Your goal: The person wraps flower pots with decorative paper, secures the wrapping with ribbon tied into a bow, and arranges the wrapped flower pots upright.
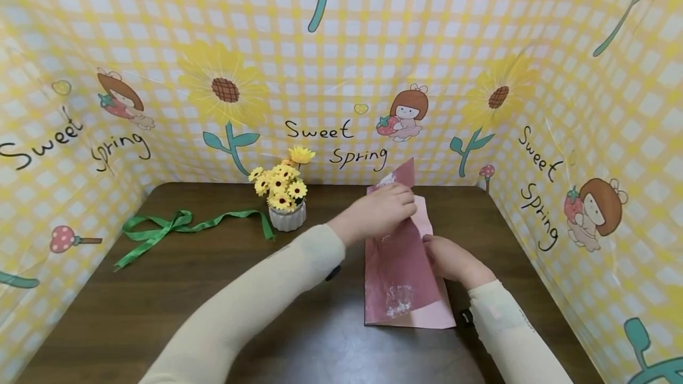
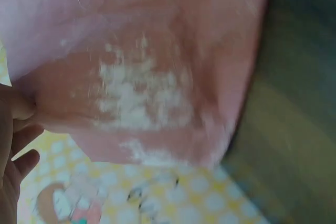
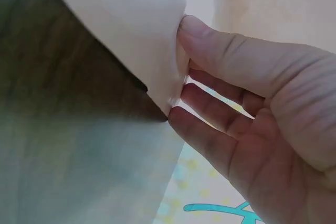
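Note:
A folded pink paper [image 1: 402, 265] lies on the right half of the table, its darker face marked by whitish scuffed patches. My left hand [image 1: 385, 211] pinches the edge of the raised dark pink flap near its far end; the left wrist view shows thumb and finger at that edge beside a large white patch [image 2: 142, 95]. At the right side, my right hand [image 1: 450, 258] holds the lighter pink layer [image 1: 427, 316]. In the right wrist view, the thumb [image 3: 197, 27] is on one face of this layer and the fingers are behind its edge.
Left of the paper, a small whitish ribbed pot [image 1: 288, 218] holds yellow artificial flowers [image 1: 280, 185]. Farther left, a green ribbon [image 1: 160, 229] lies loosely looped on the dark wooden table [image 1: 304, 336]. Yellow checked cloth [image 1: 341, 76] with printed drawings encloses the back and sides.

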The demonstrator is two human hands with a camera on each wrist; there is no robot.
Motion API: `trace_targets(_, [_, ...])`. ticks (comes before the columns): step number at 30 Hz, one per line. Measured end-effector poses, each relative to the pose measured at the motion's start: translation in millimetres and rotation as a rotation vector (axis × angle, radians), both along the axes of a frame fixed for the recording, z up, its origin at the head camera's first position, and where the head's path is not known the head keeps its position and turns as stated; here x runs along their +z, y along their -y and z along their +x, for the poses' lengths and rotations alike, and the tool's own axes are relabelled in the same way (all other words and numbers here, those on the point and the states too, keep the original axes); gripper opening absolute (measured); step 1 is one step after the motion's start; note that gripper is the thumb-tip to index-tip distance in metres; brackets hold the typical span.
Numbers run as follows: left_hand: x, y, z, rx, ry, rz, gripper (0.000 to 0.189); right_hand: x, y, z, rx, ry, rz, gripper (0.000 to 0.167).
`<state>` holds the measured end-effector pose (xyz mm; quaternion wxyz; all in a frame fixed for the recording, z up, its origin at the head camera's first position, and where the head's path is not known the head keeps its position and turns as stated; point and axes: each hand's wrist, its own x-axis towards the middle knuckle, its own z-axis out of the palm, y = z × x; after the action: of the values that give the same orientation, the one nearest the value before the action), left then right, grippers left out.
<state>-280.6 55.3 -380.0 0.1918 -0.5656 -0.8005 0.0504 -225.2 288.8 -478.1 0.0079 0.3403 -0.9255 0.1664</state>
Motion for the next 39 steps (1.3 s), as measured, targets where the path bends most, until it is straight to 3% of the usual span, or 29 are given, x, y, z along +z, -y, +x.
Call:
trace_targets(2, [3.6, 20.9, 0.8, 0.0, -0.002, -0.002, 0.023, -2.5, 1, 1.1, -0.027, -0.009, 0.056, 0.017])
trace_targets(7, [3.8, 71.2, 0.7, 0.008, 0.044, -0.021, 0.017, -1.9, 0, 5.7, -0.089, 0.049, 0.077, 0.024])
trace_targets(15, [-17.6, 122.0, 2.3, 0.089, 0.081, -0.033, 0.018, 1.3, -1, 6.4, -0.141, 0.103, 0.123, 0.029])
trace_targets(17, [-26.0, 130.1, 3.5, 0.107, 0.162, -0.044, 0.02, -1.4, -2, 6.4, -0.133, 0.098, 0.125, 0.029])
trace_targets(22, [-48.7, 142.8, 6.1, 0.195, 0.522, -0.073, 0.013, -9.0, -4, 8.6, -0.139, 0.112, 0.125, 0.031])
trace_targets(25, [-63.6, 145.8, 5.3, 0.261, 0.63, -0.086, 0.022, -11.3, -6, 9.5, -0.153, 0.141, 0.112, 0.033])
trace_targets(28, [-78.2, 147.5, 3.8, 0.324, 0.641, -0.113, 0.028, -11.9, -8, 9.4, -0.145, 0.15, 0.109, 0.035])
trace_targets(32, [-91.4, 149.5, 5.4, 0.406, 0.596, -0.16, 0.03, -8.6, -15, 10.2, -0.151, 0.167, 0.096, 0.035])
trace_targets(39, [-94.4, 150.3, 15.0, 0.49, 0.566, -0.139, 0.035, -2.4, -29, 8.4, -0.151, 0.188, 0.066, 0.037])
